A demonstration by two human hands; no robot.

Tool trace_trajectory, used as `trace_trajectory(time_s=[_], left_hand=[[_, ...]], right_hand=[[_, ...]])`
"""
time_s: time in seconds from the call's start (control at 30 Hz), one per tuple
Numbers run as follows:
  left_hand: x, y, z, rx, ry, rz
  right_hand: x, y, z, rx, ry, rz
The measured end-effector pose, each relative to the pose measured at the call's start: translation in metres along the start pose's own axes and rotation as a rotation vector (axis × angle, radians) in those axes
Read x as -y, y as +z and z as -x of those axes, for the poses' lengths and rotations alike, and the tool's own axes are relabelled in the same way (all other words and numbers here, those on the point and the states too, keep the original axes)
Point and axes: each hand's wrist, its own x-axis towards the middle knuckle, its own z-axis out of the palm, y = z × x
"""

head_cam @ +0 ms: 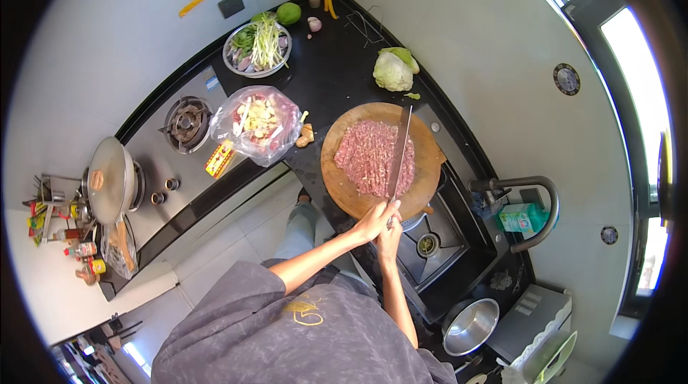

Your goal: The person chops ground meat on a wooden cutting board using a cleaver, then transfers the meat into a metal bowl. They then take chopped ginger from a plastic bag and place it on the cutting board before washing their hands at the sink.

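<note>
Minced meat [368, 155] lies spread over a round wooden chopping board [344, 198]. A cleaver [400, 153] reaches across the right part of the meat, its blade pointing away from me. Both hands are closed round its handle, close together at the near rim of the board. My left hand [372, 221] is on the left side of the handle, and my right hand [389, 236] is just right of and below it. Left of the board, pieces of ginger [306, 136] sit beside a plastic bag [287, 110] that holds red meat topped with pale chopped pieces.
Behind the board sits a lettuce head [395, 71]. A metal bowl of greens [228, 59] stands far left, near a gas burner [187, 122] and a lidded wok [112, 182]. A sink [446, 249] with a curved faucet [551, 196] is at right, with a steel bowl [471, 327] nearer me.
</note>
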Motion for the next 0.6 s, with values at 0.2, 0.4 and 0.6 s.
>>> trace_trajectory(time_s=[0.2, 0.4, 0.6], left_hand=[[0.032, -0.011, -0.023, -0.064, -0.177, 0.034], [0.032, -0.02, -0.017, -0.037, -0.093, 0.021], [0.005, -0.019, -0.013, -0.036, 0.015, 0.084]], right_hand=[[-0.022, 0.004, -0.017, -0.013, 0.064, 0.162], [-0.021, 0.018, -0.021, -0.038, 0.024, 0.164], [-0.002, 0.023, -0.015, -0.068, -0.039, 0.268]])
